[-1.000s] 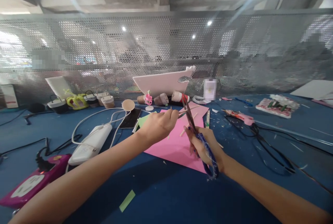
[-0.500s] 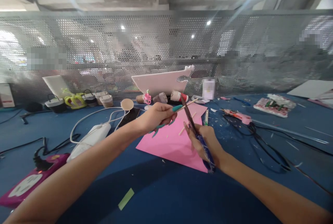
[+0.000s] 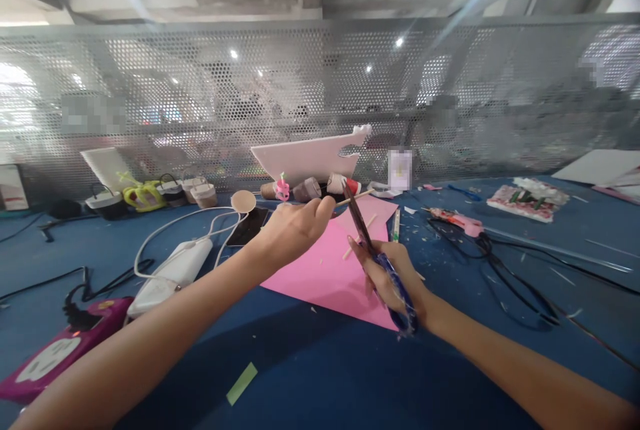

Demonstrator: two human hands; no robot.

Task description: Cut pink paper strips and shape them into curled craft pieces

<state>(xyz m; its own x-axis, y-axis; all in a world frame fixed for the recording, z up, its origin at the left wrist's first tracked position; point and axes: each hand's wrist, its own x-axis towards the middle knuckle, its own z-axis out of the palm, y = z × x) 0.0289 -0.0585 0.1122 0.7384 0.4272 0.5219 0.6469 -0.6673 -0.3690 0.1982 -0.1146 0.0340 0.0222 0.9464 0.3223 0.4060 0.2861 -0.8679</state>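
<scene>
My left hand point(image 3: 293, 230) is closed in a pinch on a thin wooden stick point(image 3: 357, 197), holding it level above the table. My right hand point(image 3: 393, 280) grips blue-handled scissors point(image 3: 375, 253), whose blades point up and meet the stick near its middle. Under both hands lies a pink paper sheet point(image 3: 325, 270) on the blue table point(image 3: 320, 377). A second short stick point(image 3: 357, 240) lies on the pink sheet.
A white power bank point(image 3: 173, 273) with cable and a phone point(image 3: 247, 227) lie left. A pink power strip point(image 3: 55, 353) sits at the near left. A glue gun point(image 3: 457, 222) with black cord lies right. Small cups, a white foam shape point(image 3: 307, 158) and a mesh screen stand behind.
My left hand curled its fingers back into a pinch on the stick. The scissors stayed against the stick, with the blades shifting slightly.
</scene>
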